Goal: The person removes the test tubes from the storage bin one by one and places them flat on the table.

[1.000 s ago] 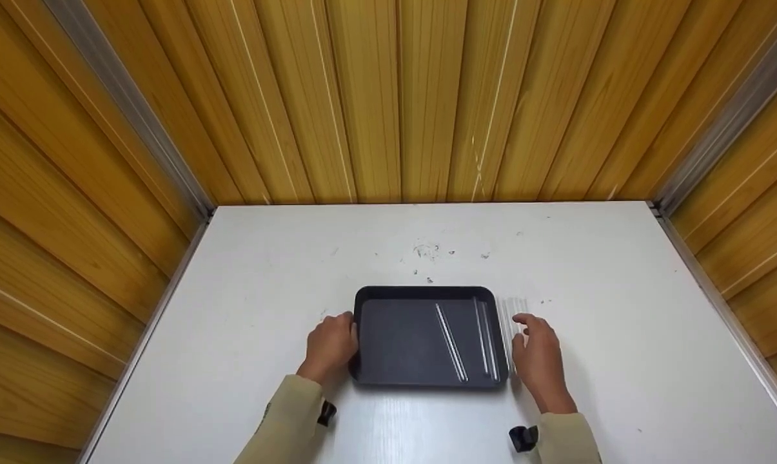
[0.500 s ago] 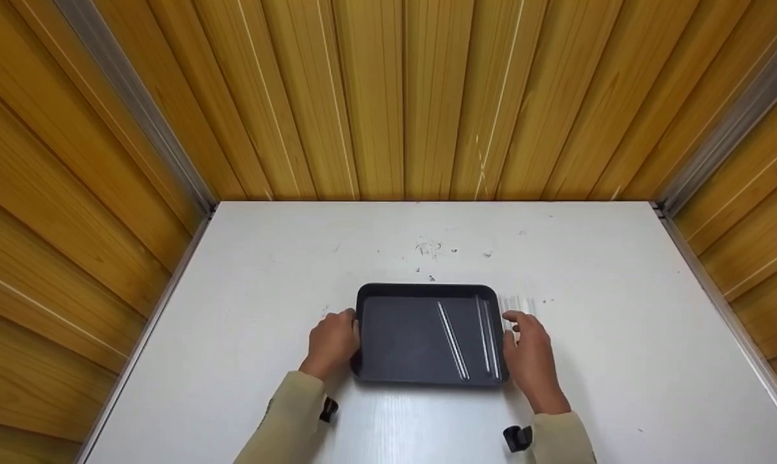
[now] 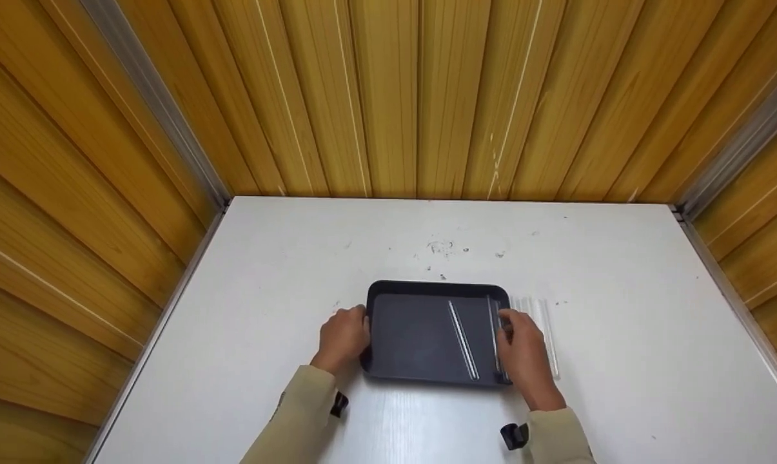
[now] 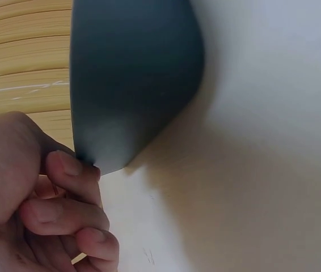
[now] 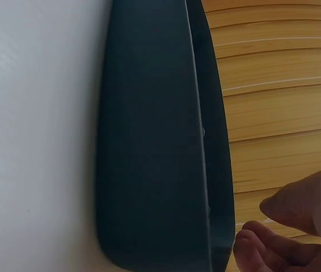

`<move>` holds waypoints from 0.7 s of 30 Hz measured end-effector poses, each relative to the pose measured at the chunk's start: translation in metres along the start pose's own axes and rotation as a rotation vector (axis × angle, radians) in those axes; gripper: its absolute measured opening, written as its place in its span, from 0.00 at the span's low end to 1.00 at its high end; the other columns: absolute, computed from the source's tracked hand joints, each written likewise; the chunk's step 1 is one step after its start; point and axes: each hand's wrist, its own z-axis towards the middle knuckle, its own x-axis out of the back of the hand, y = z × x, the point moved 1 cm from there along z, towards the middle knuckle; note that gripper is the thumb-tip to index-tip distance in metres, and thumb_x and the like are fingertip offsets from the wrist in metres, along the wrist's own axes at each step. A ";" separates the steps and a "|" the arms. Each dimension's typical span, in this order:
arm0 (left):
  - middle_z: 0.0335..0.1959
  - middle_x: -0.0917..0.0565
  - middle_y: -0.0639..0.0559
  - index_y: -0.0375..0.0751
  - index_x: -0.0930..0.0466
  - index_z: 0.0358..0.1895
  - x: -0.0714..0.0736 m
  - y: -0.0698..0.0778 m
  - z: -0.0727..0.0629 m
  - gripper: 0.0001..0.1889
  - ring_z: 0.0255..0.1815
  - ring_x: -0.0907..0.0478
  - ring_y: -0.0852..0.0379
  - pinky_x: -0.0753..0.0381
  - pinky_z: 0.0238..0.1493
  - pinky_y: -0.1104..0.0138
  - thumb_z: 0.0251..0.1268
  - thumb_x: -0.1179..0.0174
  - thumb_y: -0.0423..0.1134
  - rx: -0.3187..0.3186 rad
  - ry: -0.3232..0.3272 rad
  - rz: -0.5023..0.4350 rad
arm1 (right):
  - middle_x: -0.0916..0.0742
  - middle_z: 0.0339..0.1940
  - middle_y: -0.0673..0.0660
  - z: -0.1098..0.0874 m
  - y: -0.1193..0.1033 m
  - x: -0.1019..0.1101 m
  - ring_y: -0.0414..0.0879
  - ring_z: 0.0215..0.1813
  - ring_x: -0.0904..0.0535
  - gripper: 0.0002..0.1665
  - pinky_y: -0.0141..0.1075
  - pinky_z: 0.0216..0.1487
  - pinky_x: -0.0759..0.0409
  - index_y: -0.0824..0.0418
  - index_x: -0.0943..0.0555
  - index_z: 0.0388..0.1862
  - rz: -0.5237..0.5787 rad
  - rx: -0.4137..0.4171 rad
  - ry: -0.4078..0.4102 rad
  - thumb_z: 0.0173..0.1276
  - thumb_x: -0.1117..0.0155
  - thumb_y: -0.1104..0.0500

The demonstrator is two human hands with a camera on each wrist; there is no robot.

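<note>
A dark tray (image 3: 407,338) lies in the lower middle of a white table (image 3: 298,258), with a hand at each side. Inside it, right of centre, a slanting rod (image 3: 463,341), clear and possibly doubled, rests on the bottom; clear side rods (image 3: 493,316) lie near the right wall, partly hidden by fingers. Just outside that wall, loose rods (image 3: 547,322), also clear, lie on the table, faint against the white.

The work in hand seems to be handling rods at the tray's right edge while the tray is steadied. To do it well, the left side should stay braced so that the tray does not slide, and the right fingertips should take one rod lightly near its middle. The rods look smooth and likely to roll, so a slow touch, clear of the neighbours and the rim, seems best.

The left hand (image 3: 344,335) grips the tray's left rim, fingers curled, knuckles up. The right hand (image 3: 525,345) is bent over the right rim, its thumb and fingers loosely curved and parted, with nothing visible between them; whether the fingertips touch the rim or a rod cannot be told. Both forearms come in from the near edge, in tan sleeves (image 3: 291,412)
</note>
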 end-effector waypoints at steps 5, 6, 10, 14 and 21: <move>0.27 0.16 0.46 0.39 0.19 0.36 0.000 0.001 0.001 0.09 0.25 0.22 0.53 0.25 0.27 0.57 0.69 0.46 0.39 0.016 -0.014 0.015 | 0.18 0.50 0.64 0.003 -0.003 -0.012 0.55 0.49 0.19 0.19 0.48 0.48 0.22 0.68 0.24 0.56 0.004 0.046 -0.014 0.65 0.40 0.68; 0.28 0.16 0.46 0.39 0.19 0.36 0.000 0.001 0.002 0.09 0.25 0.22 0.52 0.25 0.28 0.56 0.69 0.46 0.39 0.021 -0.014 0.019 | 0.18 0.50 0.64 0.004 -0.004 -0.015 0.55 0.49 0.19 0.19 0.48 0.48 0.22 0.68 0.23 0.56 0.008 0.058 -0.014 0.65 0.39 0.68; 0.28 0.16 0.46 0.39 0.19 0.35 -0.001 0.001 0.003 0.09 0.25 0.21 0.52 0.24 0.28 0.56 0.69 0.46 0.39 0.032 -0.010 0.024 | 0.17 0.47 0.65 0.006 -0.007 -0.023 0.55 0.45 0.19 0.19 0.48 0.46 0.22 0.69 0.23 0.54 0.003 0.090 -0.025 0.62 0.36 0.69; 0.28 0.16 0.46 0.39 0.19 0.36 0.000 0.002 0.004 0.09 0.26 0.21 0.51 0.24 0.29 0.55 0.69 0.46 0.39 0.044 -0.007 0.028 | 0.17 0.44 0.65 0.009 -0.010 -0.031 0.54 0.43 0.19 0.20 0.47 0.45 0.23 0.69 0.22 0.53 -0.014 0.089 -0.056 0.61 0.35 0.67; 0.29 0.15 0.45 0.40 0.18 0.37 -0.003 0.001 0.002 0.09 0.28 0.18 0.48 0.23 0.29 0.55 0.69 0.46 0.39 0.045 0.006 0.038 | 0.17 0.40 0.63 0.007 -0.014 -0.046 0.53 0.42 0.20 0.23 0.47 0.44 0.22 0.70 0.23 0.53 -0.054 0.063 -0.131 0.58 0.31 0.66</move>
